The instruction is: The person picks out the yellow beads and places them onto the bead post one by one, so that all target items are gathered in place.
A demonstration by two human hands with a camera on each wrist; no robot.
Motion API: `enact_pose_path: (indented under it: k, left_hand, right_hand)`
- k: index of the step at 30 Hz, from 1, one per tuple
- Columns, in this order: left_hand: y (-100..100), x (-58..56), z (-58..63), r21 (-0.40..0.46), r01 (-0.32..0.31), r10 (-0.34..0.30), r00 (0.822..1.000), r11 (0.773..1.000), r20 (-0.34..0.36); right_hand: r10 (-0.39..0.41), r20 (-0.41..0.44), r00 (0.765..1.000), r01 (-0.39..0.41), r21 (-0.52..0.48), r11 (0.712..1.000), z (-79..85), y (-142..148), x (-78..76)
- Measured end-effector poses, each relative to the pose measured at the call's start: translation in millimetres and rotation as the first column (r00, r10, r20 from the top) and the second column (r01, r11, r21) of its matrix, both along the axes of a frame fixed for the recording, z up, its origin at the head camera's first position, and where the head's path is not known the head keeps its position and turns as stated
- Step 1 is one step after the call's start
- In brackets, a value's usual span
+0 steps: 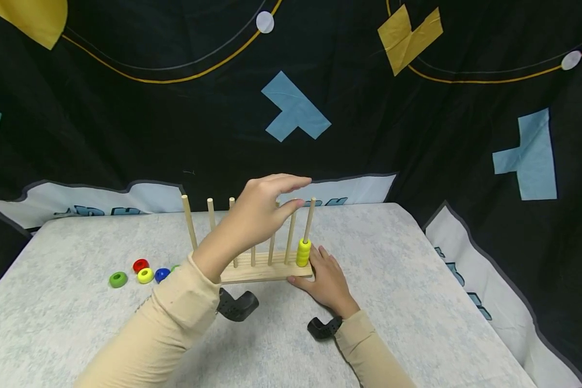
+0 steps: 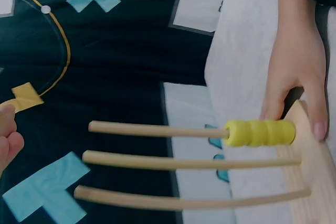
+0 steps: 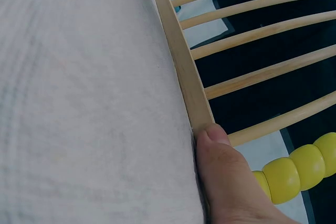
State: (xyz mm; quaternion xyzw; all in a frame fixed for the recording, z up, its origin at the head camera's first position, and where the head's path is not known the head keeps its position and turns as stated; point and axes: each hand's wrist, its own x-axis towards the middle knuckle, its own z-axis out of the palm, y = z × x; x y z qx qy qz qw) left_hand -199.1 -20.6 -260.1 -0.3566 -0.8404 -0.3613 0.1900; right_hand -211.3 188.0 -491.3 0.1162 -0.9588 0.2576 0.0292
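A wooden peg rack [image 1: 267, 274] stands on the table, its row of upright pegs rising from a flat base. Several yellow beads [image 1: 303, 252] are stacked at the bottom of the rightmost peg. My right hand [image 1: 327, 280] grips the base's right end; in the right wrist view the thumb [image 3: 223, 169] lies along the base's edge. My left hand [image 1: 267, 207] is raised over the rack near the peg tops, thumb and fingers apart with nothing between them. Its fingertips [image 2: 8, 140] show at the left edge of the left wrist view. My left hand and forearm hide some pegs in the head view.
Left of the rack lie loose beads: a green one [image 1: 118, 279], a red one [image 1: 140, 265], a yellow one [image 1: 145, 276] and a blue one [image 1: 162, 275]. Another green bead [image 1: 175, 267] is partly hidden by the left sleeve. A dark cloth [image 1: 199, 134] hangs behind the table [image 1: 417, 302].
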Motion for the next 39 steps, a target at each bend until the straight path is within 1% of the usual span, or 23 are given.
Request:
enact_pose_path:
  k: [5, 10, 17, 21, 23, 25, 27, 30, 33, 34, 36, 39]
  left_hand:
    - [-24, 10.9, 4.3, 0.024, -0.008, 0.010, 0.997, 1.000, -0.075]
    - [-55, 20.8, 1.2, 0.026, -0.048, 0.051, 0.989, 0.999, -0.139]
    - [-96, 37.4, -12.2, 0.021, -0.139, 0.140, 0.968, 0.990, -0.208]
    - [-115, 46.6, -23.7, 0.033, -0.214, 0.216, 0.954, 0.976, -0.205]
    - [-124, 50.2, -31.0, 0.033, -0.257, 0.259, 0.946, 0.966, -0.193]
    - [-132, 53.9, -38.9, 0.024, -0.297, 0.297, 0.940, 0.954, -0.165]
    - [-140, 57.2, -47.7, 0.015, -0.328, 0.327, 0.935, 0.944, -0.139]
    - [-154, 60.9, -61.3, -0.002, -0.364, 0.362, 0.927, 0.932, -0.099]
    - [-170, 63.2, -77.2, -0.036, -0.406, 0.404, 0.914, 0.913, -0.047]
    - [-175, 63.8, -82.5, -0.050, -0.420, 0.420, 0.907, 0.906, -0.024]
    - [-185, 65.2, -93.5, -0.090, -0.453, 0.457, 0.889, 0.887, 0.030]
    - [-199, 68.2, -110.1, -0.159, -0.489, 0.509, 0.851, 0.858, 0.127]
  right_hand:
    - [0.002, -0.013, 1.000, -0.002, 0.006, 1.000, -1.4, 0, 0.0]
    - [0.007, -0.046, 0.999, -0.007, 0.008, 1.000, -2.6, 0, -0.4]
    - [0.006, -0.037, 0.999, -0.006, 0.008, 1.000, -2.5, -1, 0.1]
    - [0.003, -0.020, 1.000, -0.003, 0.010, 1.000, -2.7, 0, -0.5]
    - [0.002, -0.015, 1.000, -0.001, 0.011, 1.000, -2.9, 0, -0.7]
    - [0.001, -0.017, 1.000, -0.001, 0.011, 1.000, -3.9, 0, -1.1]
    - [0.006, -0.036, 0.999, -0.006, 0.009, 1.000, -4.7, 0, -0.8]
    - [0.006, -0.042, 0.999, -0.006, 0.008, 1.000, -5.1, 0, -0.5]
    - [0.005, -0.047, 0.999, -0.005, 0.003, 1.000, -4.3, 0, 0.1]
    - [0.003, -0.044, 0.999, -0.003, 0.004, 1.000, -3.9, 0, 0.2]
    - [0.002, -0.038, 0.999, -0.002, 0.008, 1.000, -3.4, 0, 0.4]
    - [0.003, -0.036, 0.999, -0.002, 0.010, 1.000, -2.9, 0, 0.0]
